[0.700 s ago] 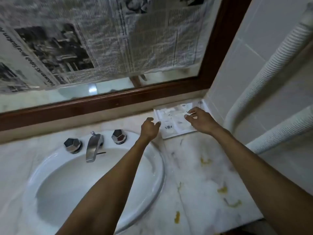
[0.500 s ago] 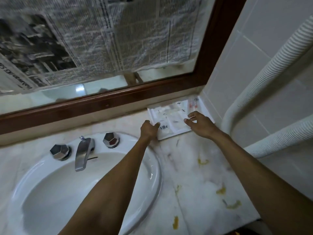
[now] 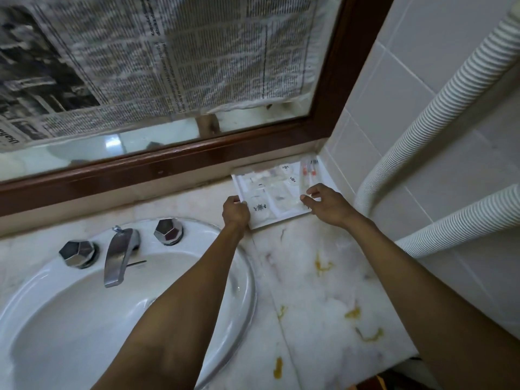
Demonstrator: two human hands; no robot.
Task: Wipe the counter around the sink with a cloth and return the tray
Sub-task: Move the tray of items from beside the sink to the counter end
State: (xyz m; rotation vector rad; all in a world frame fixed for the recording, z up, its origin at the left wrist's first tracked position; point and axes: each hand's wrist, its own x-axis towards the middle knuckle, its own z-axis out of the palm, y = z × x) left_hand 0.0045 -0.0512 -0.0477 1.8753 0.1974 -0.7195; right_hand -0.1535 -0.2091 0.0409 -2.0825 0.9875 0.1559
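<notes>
A white rectangular tray (image 3: 244, 187) holding small packets and tubes lies in the back right corner of the marble counter (image 3: 309, 299), against the mirror frame and the tiled wall. My left hand (image 3: 235, 211) grips the tray's near left edge. My right hand (image 3: 326, 202) holds its near right edge, fingers curled over the rim. Yellow-brown stains (image 3: 322, 266) dot the counter between the sink and the wall. No cloth is in view.
A white oval sink (image 3: 70, 319) with a chrome tap (image 3: 119, 256) and two faceted knobs fills the left. A wood-framed mirror (image 3: 197, 153) covered with newspaper stands behind. Two white ribbed hoses (image 3: 439, 108) run along the tiled right wall.
Both hands have moved forward and closed on the tray's near edge. The view has shifted, so the tray now sits further into the corner.
</notes>
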